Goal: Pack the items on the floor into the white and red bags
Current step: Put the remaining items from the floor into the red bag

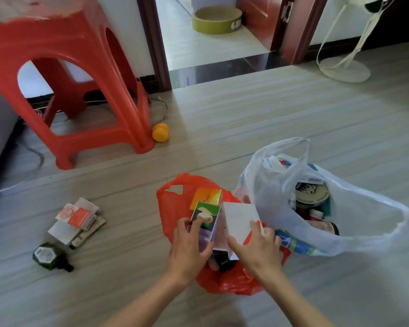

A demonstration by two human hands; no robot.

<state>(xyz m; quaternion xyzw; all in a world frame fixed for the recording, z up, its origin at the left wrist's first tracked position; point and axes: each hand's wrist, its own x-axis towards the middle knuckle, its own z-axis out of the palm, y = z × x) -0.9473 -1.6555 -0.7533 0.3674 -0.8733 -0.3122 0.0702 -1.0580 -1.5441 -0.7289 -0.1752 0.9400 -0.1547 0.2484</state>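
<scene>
While our left hand (191, 244) grips the green-and-purple box (205, 223) and our right hand (257, 246) holds the white box (240, 220), both stand in the red bag (172, 208), seemingly mid-packing. Beside it, the white bag (269, 197) sits part-filled. Remaining at left: dark bottle (48, 256), flat packets (77, 218); we judge these need fetching next.

Boxes (207, 223) in near bag (168, 208), second bag (364, 223) right, packets (77, 220) and bottle (48, 256) left.

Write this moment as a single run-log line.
left hand: holds green-purple box | right hand: holds white box | over red bag | unpacked: dark bottle
</scene>
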